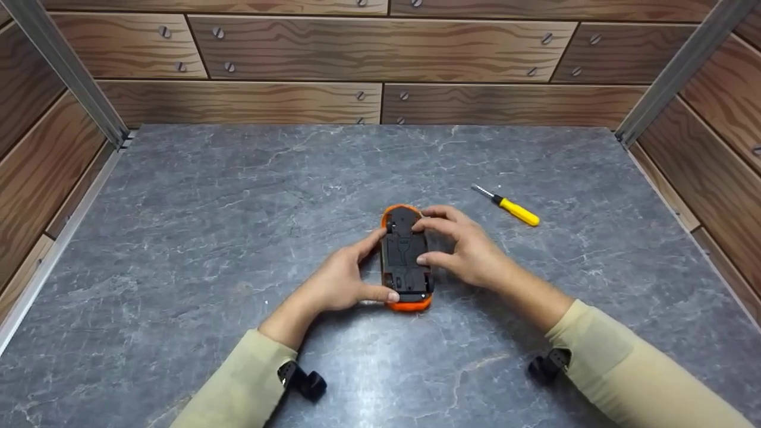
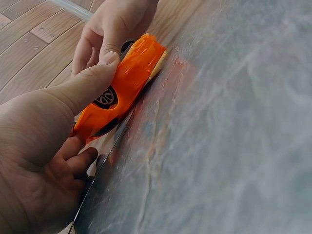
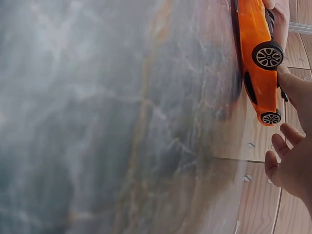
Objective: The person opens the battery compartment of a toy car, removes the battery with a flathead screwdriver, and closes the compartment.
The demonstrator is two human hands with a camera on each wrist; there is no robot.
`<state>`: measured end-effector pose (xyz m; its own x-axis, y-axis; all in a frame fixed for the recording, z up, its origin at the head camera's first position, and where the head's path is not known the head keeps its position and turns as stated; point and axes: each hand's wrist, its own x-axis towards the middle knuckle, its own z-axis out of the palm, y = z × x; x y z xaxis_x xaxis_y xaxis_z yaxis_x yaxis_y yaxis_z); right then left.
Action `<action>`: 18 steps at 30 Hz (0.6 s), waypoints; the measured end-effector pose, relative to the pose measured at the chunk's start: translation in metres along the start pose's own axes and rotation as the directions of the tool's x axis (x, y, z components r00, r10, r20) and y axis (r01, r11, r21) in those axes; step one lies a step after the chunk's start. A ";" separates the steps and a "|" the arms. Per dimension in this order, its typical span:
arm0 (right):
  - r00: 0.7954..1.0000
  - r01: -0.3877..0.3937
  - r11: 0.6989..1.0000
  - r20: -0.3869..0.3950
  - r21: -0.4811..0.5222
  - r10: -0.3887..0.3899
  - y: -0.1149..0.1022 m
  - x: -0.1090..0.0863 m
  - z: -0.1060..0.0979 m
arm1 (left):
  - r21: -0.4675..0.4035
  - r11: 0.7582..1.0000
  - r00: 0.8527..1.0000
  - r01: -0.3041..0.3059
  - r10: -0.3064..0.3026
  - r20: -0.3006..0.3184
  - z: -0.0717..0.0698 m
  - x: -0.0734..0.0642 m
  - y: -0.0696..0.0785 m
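Observation:
An orange toy car (image 1: 405,252) lies upside down on the table, its black underside facing up. My left hand (image 1: 342,282) holds it from the left, thumb on the underside near the close end and a finger by the far left wheel. From the right, my right hand (image 1: 469,249) touches the underside with its thumb. Its other fingers are spread loosely near the car's far end; the right wrist view shows those fingertips (image 3: 280,144) apart from the body. Spoked wheels (image 3: 268,56) show on the car's side there.
A yellow-handled screwdriver (image 1: 518,211) lies beyond the right hand, its metal shaft pointing to the far left. The grey marbled table (image 1: 208,208) is bordered by wood-patterned walls (image 1: 380,47) and metal posts (image 1: 678,77) at the back corners.

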<state>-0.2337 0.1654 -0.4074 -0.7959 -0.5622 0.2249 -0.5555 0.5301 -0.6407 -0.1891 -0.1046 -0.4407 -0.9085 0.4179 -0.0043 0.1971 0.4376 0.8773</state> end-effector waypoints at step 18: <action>0.998 0.043 0.998 0.047 0.045 -0.045 -0.003 0.002 -0.011 | -0.034 0.999 1.000 -0.008 0.008 0.004 0.001 0.000 -0.001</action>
<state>-0.2366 0.1693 -0.3970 -0.7577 -0.6147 0.2191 -0.5780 0.4763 -0.6626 -0.1891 -0.1039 -0.4417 -0.9056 0.4242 0.0008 0.1917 0.4074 0.8929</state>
